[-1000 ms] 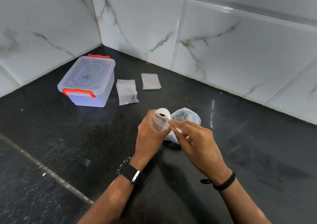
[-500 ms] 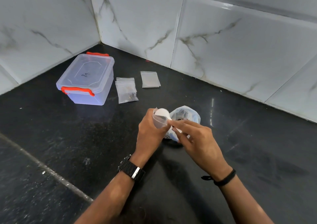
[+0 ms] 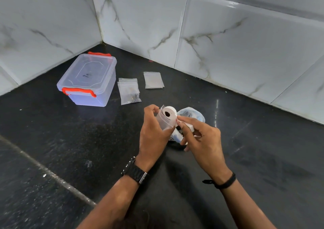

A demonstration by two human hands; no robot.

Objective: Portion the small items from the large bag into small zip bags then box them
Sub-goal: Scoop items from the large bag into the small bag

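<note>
1. at the middle of the frame, the fingers [image 3: 150, 108] of our left hand [image 3: 154, 134] curl round a small zip bag [image 3: 166, 118], holding its mouth open and turned up toward us; a small dark item shows inside it.
2. our right hand [image 3: 201, 141] pinches the right edge of that same bag between thumb and forefinger, the other fingers loosely bent below.
3. just behind and under both hands the large bag [image 3: 192, 114] rests on the black bench [image 3: 52, 141], partly hidden by the right hand; we cannot tell how much is in it.
4. above and left of the hands, a pile of small zip bags [image 3: 128, 92] lies flat on the bench, with a few dark bits inside.
5. to the right of that pile, near the wall, lies another flat zip bag stack [image 3: 153, 80].
6. at the upper left, in the corner of the tiled wall [image 3: 228, 35], stands the clear box [image 3: 89, 79] with orange clips, lid on.
</note>
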